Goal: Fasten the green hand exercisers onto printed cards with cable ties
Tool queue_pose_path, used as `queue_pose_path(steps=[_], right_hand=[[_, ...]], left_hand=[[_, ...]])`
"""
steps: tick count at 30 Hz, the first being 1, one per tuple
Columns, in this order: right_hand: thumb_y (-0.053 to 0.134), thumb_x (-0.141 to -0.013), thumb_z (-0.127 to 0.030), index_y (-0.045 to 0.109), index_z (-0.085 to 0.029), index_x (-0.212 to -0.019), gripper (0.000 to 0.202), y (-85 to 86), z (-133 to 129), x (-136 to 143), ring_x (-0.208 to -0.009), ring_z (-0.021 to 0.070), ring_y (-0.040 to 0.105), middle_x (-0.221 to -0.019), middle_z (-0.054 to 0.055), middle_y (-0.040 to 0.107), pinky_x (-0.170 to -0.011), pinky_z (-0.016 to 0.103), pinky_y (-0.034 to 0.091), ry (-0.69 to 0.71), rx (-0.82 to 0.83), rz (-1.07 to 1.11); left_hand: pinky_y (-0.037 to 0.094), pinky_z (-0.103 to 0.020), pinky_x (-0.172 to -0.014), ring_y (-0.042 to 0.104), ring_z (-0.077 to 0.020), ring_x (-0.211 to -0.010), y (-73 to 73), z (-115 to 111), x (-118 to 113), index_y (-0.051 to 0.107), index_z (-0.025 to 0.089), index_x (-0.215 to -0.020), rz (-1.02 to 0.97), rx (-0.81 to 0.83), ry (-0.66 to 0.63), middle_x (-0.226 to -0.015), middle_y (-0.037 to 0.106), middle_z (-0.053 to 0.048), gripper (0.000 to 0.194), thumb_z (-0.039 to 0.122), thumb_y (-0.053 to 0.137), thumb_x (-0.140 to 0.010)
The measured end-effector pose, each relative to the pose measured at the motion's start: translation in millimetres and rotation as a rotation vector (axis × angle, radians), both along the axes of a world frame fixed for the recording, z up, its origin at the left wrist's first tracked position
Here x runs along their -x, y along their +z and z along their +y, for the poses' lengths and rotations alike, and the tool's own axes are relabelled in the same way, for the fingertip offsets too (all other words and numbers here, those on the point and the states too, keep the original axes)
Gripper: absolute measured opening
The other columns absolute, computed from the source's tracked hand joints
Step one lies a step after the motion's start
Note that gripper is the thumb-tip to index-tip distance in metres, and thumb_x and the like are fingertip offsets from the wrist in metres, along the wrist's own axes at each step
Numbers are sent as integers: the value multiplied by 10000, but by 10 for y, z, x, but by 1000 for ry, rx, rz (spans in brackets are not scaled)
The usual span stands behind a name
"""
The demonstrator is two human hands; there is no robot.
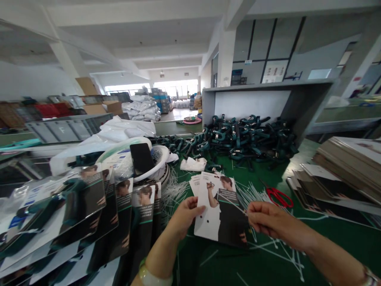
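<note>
My left hand (pixel 185 217) grips the left edge of a printed cardboard card (pixel 210 226), thumb on its front. The card is white and black, with small holes punched in its white half. My right hand (pixel 266 219) is closed in a pinch on a thin white cable tie (pixel 237 207), which lies across the card's front. Behind the held card, the edge of another card (pixel 194 183) shows. Loose white cable ties (pixel 248 193) are scattered on the green tabletop (pixel 214 264) around both hands. Red-handled scissors (pixel 279 197) lie beyond my right hand.
Dark green spring clamps (pixel 247 137) are heaped in and before a grey bin (pixel 315 103) lying on its side. Cards with clamps attached (pixel 68 210) overlap at left. Stacked cards (pixel 351 167) stand at right. A phone (pixel 142 158) rests on a white basket (pixel 162 159).
</note>
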State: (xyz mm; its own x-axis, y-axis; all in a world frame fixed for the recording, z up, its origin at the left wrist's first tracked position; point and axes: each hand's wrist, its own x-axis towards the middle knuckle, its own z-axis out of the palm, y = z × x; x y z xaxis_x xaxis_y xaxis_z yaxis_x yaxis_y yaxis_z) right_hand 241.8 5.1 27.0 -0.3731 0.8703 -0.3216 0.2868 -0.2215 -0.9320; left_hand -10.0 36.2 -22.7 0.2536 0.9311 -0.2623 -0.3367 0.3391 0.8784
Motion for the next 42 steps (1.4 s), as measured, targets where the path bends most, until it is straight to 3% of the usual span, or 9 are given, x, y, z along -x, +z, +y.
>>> queue_pose_path(steps=[6, 13, 21, 27, 35, 39, 42], right_hand=[[471, -822, -475, 455, -179, -712, 316, 225, -199, 107, -525, 67, 326, -620, -44, 447, -487, 205, 248, 277, -38, -148], [429, -865, -426, 450, -179, -701, 297, 230, -223, 138, -574, 84, 363, -623, -41, 448, -550, 225, 292, 393, -107, -257], [414, -861, -414, 457, -178, -739, 269, 223, -205, 62, -574, 90, 359, -619, -44, 445, -551, 231, 295, 388, -61, -323], [428, -855, -368, 447, -181, -729, 226, 281, -177, 32, -565, 86, 351, -614, -46, 450, -544, 227, 296, 400, -41, -373], [448, -852, -376, 473, -174, -721, 242, 346, -118, 105, -555, 76, 367, -617, -42, 477, -526, 213, 282, 373, -55, -320], [482, -826, -462, 463, -167, -739, 308, 224, 12, 220, -509, 57, 347, -616, -46, 481, -486, 202, 244, 337, -10, -213], [533, -761, -556, 436, -174, -752, 395, 59, 119, 285, -475, 50, 353, -575, -63, 460, -460, 193, 242, 296, 49, -159]], left_hand=[[439, -263, -613, 598, -143, -631, -22, 10, -26, 562, 149, -906, 9, -4, 123, -757, 660, -23, 465, 260, 796, -519], [436, -281, -679, 602, -163, -708, -12, 16, -37, 555, 133, -907, 59, -108, 158, -821, 658, -58, 407, 265, 748, -573], [444, -285, -697, 595, -166, -745, 38, 24, -4, 577, 124, -901, 154, -176, 238, -917, 647, -77, 345, 245, 706, -605], [461, -268, -637, 594, -152, -704, 86, -3, -18, 563, 140, -967, 239, -239, 223, -928, 648, -73, 337, 253, 656, -664], [421, -230, -506, 552, -128, -535, 230, -78, -68, 541, 177, -985, 335, -239, 219, -655, 604, 3, 363, 287, 660, -661], [448, -236, -544, 586, -136, -615, 266, -144, -126, 512, 172, -933, 225, -172, 145, -782, 623, -27, 353, 327, 670, -658], [437, -228, -467, 583, -142, -595, 269, -188, -121, 485, 185, -996, 245, -42, -27, -795, 614, -32, 396, 418, 615, -703]])
